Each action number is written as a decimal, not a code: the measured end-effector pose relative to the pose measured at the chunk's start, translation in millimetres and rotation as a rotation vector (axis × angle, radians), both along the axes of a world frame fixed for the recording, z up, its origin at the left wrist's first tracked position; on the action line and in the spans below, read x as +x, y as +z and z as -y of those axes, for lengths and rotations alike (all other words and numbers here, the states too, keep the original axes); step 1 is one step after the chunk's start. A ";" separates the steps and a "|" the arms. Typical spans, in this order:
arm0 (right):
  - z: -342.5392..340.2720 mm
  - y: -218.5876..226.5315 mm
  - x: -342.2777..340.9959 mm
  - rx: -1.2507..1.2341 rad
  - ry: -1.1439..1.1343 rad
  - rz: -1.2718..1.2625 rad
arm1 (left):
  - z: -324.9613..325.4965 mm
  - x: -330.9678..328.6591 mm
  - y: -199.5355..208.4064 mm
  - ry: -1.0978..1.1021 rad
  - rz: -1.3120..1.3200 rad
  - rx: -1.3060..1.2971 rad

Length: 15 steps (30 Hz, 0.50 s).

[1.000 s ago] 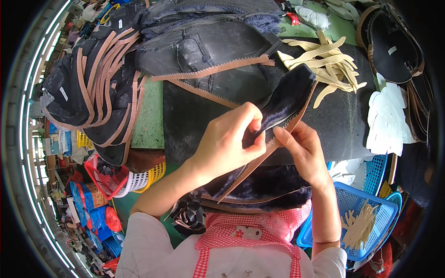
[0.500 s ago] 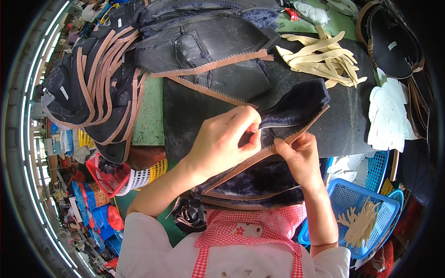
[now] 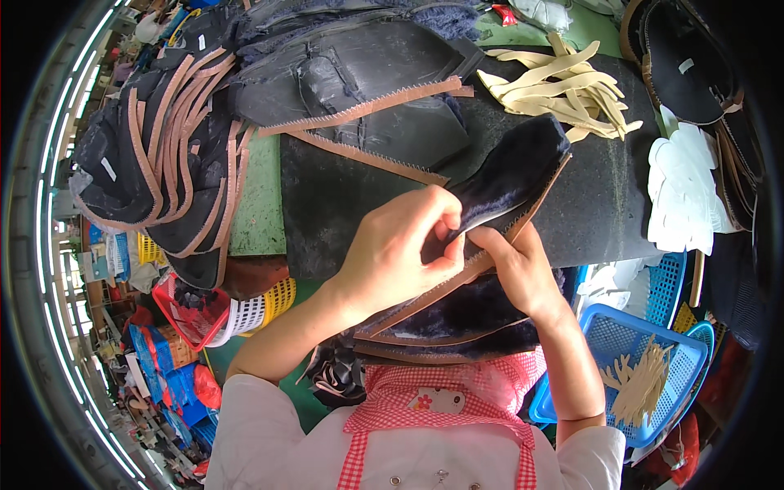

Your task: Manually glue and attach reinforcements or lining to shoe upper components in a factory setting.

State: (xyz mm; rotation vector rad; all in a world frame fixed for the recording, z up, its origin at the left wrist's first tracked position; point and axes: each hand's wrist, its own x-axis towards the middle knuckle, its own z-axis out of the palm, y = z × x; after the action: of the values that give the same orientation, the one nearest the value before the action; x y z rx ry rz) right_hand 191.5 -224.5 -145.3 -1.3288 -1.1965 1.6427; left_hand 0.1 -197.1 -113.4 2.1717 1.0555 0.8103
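A dark, fleece-lined shoe upper piece [image 3: 510, 170] with a brown zigzag-stitched trim hangs between my hands above the black work mat. My left hand [image 3: 400, 241] is closed, thumb and forefinger pinching the near edge of the fleece. Just to its right, my right hand [image 3: 518, 265] grips the stitched trim edge, its thumb on the upper side and fingers behind. More fleece-lined pieces [image 3: 457, 314] with the same trim lie below my hands, near the apron. Beyond my left hand, a flat black piece [image 3: 384, 69] with brown trim rests on the mat.
Left, a stack of trimmed black pieces [image 3: 155, 147] lies at the green table's edge, above a red basket [image 3: 192, 314]. Cream strips [image 3: 563, 90] are heaped at the mat's far right. White cut pieces [image 3: 686, 192] and a blue basket [image 3: 600, 322] are on the right.
My right hand has slid up and left along the trim, its thumb now close to my left fingertips. The piece's far end has tilted slightly upward.
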 end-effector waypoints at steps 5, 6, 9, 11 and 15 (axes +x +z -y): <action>8.4 18.0 20.5 -0.169 0.033 -0.304 | -2.9 -5.9 -3.9 0.046 0.091 -0.039; 12.9 16.6 26.8 0.105 -0.009 -0.126 | -3.7 -6.1 -3.2 0.054 0.104 -0.065; 2.1 36.6 28.1 1.014 -0.112 0.543 | -5.5 -7.0 3.0 0.054 0.149 -0.174; -12.1 60.3 16.2 1.051 0.041 0.800 | -7.5 -13.8 6.5 0.040 0.155 -0.231; -47.9 36.9 9.7 1.204 0.277 0.807 | 3.1 -12.5 38.1 -0.026 -0.198 -0.042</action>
State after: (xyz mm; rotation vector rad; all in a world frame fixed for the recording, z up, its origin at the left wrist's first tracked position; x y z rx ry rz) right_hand 201.2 -176.5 -108.5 -0.9677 -2.3547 0.1899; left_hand -12.4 -200.2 -75.3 2.2602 1.1277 0.5649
